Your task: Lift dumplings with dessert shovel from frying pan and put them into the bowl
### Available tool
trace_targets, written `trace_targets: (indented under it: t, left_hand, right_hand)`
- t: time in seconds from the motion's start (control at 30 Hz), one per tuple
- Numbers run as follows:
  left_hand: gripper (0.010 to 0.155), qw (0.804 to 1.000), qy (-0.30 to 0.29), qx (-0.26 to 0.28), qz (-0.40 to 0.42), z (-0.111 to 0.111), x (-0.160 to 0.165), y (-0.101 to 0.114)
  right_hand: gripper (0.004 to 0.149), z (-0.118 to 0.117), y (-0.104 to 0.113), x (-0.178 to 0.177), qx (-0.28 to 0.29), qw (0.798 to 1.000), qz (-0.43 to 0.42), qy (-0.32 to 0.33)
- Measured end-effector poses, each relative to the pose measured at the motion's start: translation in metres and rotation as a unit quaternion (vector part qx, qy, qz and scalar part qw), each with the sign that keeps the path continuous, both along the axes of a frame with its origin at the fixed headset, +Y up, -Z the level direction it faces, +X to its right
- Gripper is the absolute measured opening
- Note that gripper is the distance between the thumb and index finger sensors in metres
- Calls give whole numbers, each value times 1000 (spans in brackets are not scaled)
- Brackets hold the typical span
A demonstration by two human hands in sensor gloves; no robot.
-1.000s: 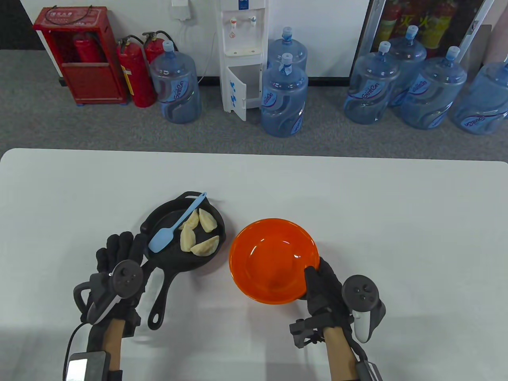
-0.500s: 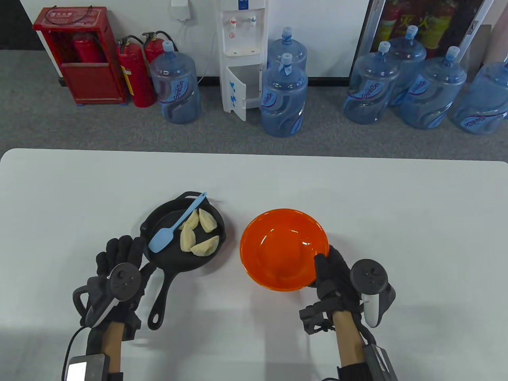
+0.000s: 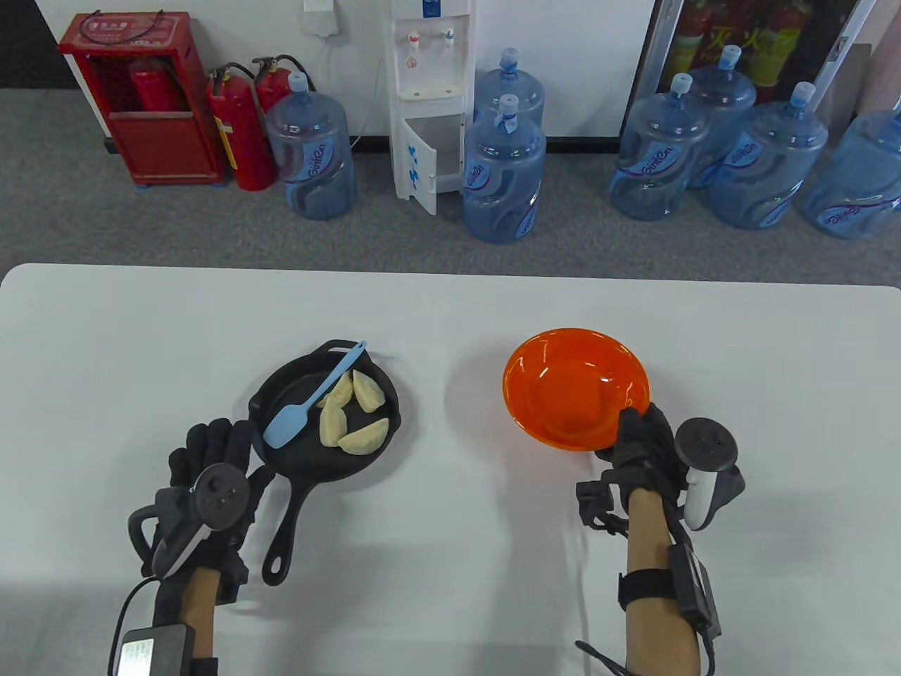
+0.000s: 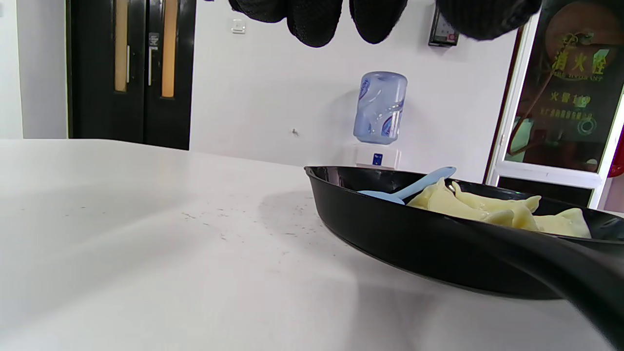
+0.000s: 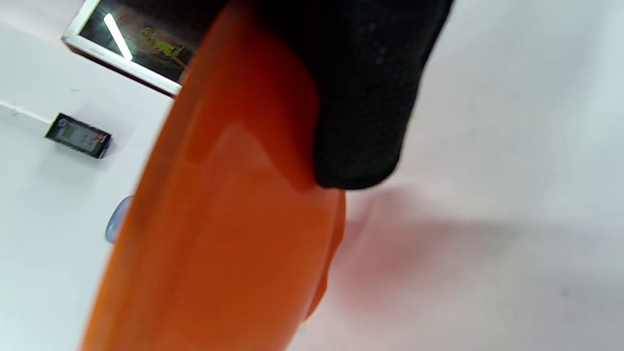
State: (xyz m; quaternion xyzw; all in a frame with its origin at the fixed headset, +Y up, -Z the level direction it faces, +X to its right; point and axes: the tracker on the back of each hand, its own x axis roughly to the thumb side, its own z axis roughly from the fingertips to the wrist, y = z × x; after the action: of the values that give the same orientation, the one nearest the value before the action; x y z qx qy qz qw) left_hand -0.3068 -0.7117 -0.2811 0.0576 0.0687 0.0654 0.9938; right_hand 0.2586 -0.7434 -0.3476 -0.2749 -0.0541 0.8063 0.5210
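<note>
A black frying pan [image 3: 310, 458] sits left of centre on the white table, its handle [image 3: 285, 524] pointing at me. Several pale dumplings [image 3: 352, 415] lie in it. The light blue dessert shovel [image 3: 310, 401] rests across the pan, blade on the near-left rim. My left hand [image 3: 211, 447] hovers beside the pan's near-left side with relaxed fingers [image 4: 314, 19], holding nothing. My right hand [image 3: 633, 429] pinches the near-right rim of the empty orange bowl [image 3: 576, 386], thumb inside. The right wrist view shows the bowl [image 5: 219, 243] tilted, with a finger [image 5: 360, 122] under its rim.
Bare white tabletop [image 3: 450, 563] lies between the pan and the bowl and along the front edge. Beyond the table's far edge, on the floor, stand blue water jugs [image 3: 503, 176], a white dispenser [image 3: 429, 98] and red fire extinguishers [image 3: 236, 134].
My right hand has carried the orange bowl away from the pan, to the right and farther back. The left hand, pan, shovel and dumplings have stayed in place.
</note>
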Motion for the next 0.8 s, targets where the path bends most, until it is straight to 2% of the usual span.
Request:
trace_targets:
  t: [0.17,0.33,0.57,0.67,0.8]
  left_hand:
    - [68,1000,2,2,-2,0,-1,1]
    - [69,1000,8,1,-6,0,-2,0]
    - [69,1000,5,-4,-5,-1,-1,0]
    - [69,1000,3,-5,-7,-1,0,0]
    - [69,1000,-1,-4,-5,-1,1,-1]
  right_hand:
    - [59,-2,-19,12,-6,999,-24,-28]
    - [61,-1,-27,18,-13,998,-38,-41]
    - [63,0,-30,23,-26,998,-46,-36]
    - [70,2,-28,22,-24,998,-56,-34]
    - [74,5,-17,24,-36,999,6,-19]
